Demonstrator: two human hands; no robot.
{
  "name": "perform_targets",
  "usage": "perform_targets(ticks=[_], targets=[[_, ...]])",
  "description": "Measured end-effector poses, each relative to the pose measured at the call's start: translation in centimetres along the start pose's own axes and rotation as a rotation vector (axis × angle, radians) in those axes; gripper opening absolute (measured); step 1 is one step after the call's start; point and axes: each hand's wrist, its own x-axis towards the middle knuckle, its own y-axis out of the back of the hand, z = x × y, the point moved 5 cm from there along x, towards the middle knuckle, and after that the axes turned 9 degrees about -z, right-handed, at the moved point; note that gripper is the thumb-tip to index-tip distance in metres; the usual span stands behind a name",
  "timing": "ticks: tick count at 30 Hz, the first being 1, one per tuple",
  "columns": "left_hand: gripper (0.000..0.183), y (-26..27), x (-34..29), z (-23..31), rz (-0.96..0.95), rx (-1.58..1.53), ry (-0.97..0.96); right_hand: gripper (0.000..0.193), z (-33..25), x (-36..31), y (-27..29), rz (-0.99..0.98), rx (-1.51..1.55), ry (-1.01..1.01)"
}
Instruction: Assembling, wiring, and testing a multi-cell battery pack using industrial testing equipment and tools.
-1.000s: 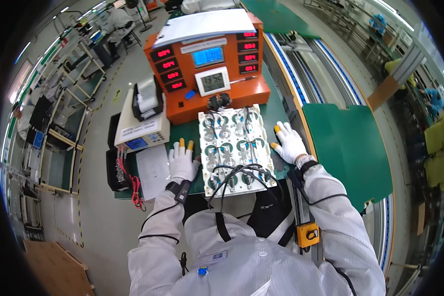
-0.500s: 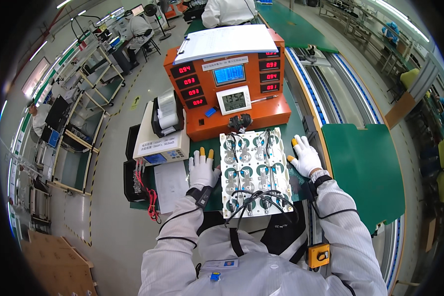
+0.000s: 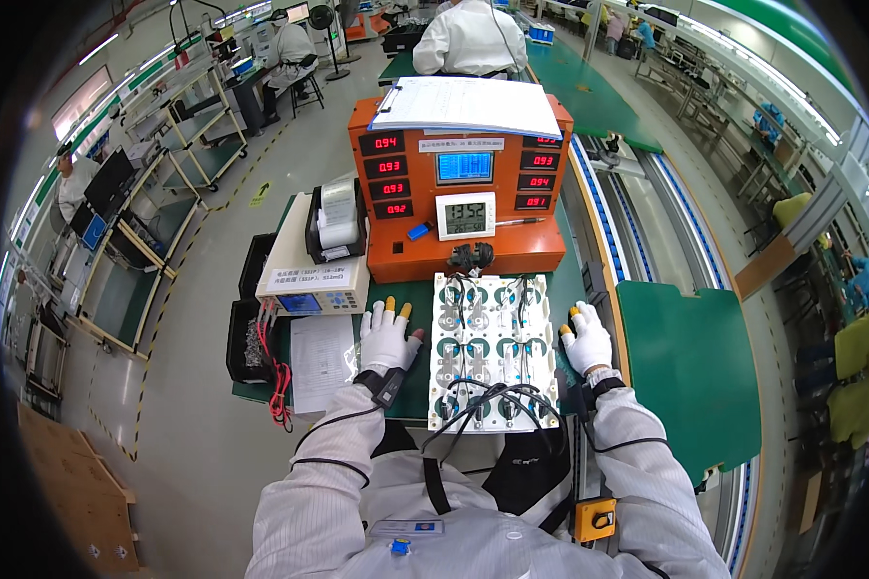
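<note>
A white rectangular cell module (image 3: 497,357) with green-ringed round openings, metal tabs and black wires lies in front of me on the green worktop. Thick black cables (image 3: 502,391) loop over its near end. My left hand (image 3: 386,340), in a white glove with some yellow fingertips, rests on the worktop just left of the module, fingers spread and holding nothing. On the module's other side, my right hand (image 3: 587,340) lies with fingers apart, also gloved and without anything in it. Behind the module stands an orange tester (image 3: 454,253) with red number displays and a blue screen.
A white meter (image 3: 314,301) carries a black tray with a paper roll (image 3: 338,217). Red leads (image 3: 280,391) hang beside black bins (image 3: 246,352) and a paper sheet (image 3: 321,362). A clipboard (image 3: 468,104) tops the tester. Rollers and a green board (image 3: 686,376) lie to the right.
The head view has shifted, so the tester and bench sit lower in the picture. Both hands remain spread on either side of the module; the right-hand fingers look slightly closer together.
</note>
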Motion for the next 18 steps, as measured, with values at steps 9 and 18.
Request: perform_targets(ticks=[9, 18], targets=[[0.053, -0.21, 0.13, -0.03, -0.024, -0.003, 0.020, 0.042, -0.21, 0.02, 0.51, 0.024, 0.007, 0.012], [0.055, -0.48, -0.40, 0.00, -0.044, 0.043, 0.020, 0.038, -0.28, -0.60, 0.67, 0.038, 0.024, 0.009]])
